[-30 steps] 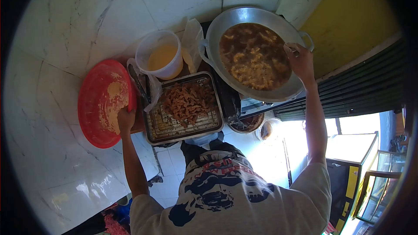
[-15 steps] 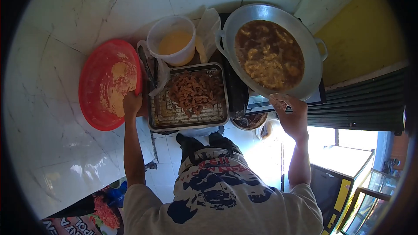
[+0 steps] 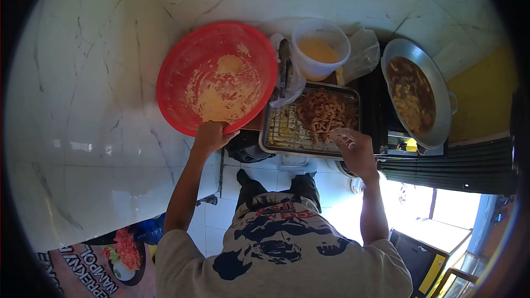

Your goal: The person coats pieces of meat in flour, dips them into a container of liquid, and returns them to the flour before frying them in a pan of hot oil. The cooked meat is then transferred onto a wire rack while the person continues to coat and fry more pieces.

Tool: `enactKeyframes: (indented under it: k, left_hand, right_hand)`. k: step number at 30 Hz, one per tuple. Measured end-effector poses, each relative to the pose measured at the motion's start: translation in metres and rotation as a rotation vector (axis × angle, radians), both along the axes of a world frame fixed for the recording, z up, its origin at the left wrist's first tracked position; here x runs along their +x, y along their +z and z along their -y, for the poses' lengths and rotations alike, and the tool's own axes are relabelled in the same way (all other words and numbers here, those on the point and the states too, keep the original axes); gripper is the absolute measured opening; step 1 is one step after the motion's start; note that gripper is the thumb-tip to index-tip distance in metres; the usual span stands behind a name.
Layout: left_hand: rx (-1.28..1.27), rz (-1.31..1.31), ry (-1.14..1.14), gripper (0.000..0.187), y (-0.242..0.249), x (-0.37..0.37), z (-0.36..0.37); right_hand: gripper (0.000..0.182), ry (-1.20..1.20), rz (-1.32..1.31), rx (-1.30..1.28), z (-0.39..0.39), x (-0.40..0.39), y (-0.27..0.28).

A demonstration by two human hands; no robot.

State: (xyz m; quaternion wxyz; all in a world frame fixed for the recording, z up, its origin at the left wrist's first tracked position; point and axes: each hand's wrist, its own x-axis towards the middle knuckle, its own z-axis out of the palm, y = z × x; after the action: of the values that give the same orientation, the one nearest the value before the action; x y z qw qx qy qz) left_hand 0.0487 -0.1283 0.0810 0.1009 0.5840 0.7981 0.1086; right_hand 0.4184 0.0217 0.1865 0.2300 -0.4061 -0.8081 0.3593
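Observation:
My left hand (image 3: 211, 137) grips the near rim of a wide red plastic basin (image 3: 171, 94), its fingers wrapped over the edge. Pale yellow flour (image 3: 221, 96) lies clumped and smeared inside the basin. My right hand (image 3: 354, 146) hovers at the near right edge of a metal tray (image 3: 279, 143), its flour-dusted fingers loosely bent and slightly apart, with nothing visible in them. A pile of brown fried strips (image 3: 326, 113) rests on the tray's wire rack. To the right, a large metal wok (image 3: 440, 85) holds pieces frying in dark, bubbling oil (image 3: 411, 94).
Behind the tray stands a translucent tub (image 3: 339, 55) of yellow liquid. Dark-handled tongs (image 3: 284, 66) lie beside it on a plastic bag (image 3: 292, 92). Another clear bag (image 3: 361, 55) sits near the wok. A marbled tile wall (image 3: 110, 77) rises behind.
My right hand has moved left, from the wok's near rim to the tray's edge. My left hand stays on the basin rim. The view has turned left, bringing the basin nearer the middle.

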Motion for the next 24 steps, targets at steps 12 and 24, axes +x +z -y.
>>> enactKeyframes:
  k: [12, 24]
  left_hand:
    - [0.151, -0.167, -0.148, 0.019, -0.036, -0.106, 0.085]
    - [-0.154, 0.081, -0.232, 0.035, -0.002, -0.088, 0.038]
  right_hand:
    - [0.020, -0.017, 0.007, -0.219, 0.018, -0.139, -0.119]
    - [0.040, -0.216, 0.170, 0.055, -0.081, -0.183, -0.169]
